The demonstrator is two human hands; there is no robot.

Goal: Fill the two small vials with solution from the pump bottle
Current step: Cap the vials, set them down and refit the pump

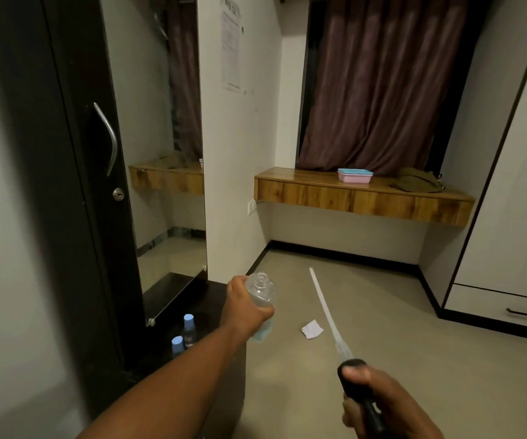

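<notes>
Clear plastic, dark gloss, grained wood

Transparent smooth bottle [260, 293]; glossy black pump head [362, 391]; far shelf [360, 198] of grained wood; curtain [382, 80] of matt cloth.

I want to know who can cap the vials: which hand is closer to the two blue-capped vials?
Left. The left hand, holding the open bottle, is just right of the vials. The right hand, holding the pump head, is farther right.

Dark counter [214, 293]: two blue-capped vials [188, 327]; floor [382, 312]: paper scrap [312, 328]

vials [183, 332] unobstructed above, mirror [173, 274] close behind
</notes>
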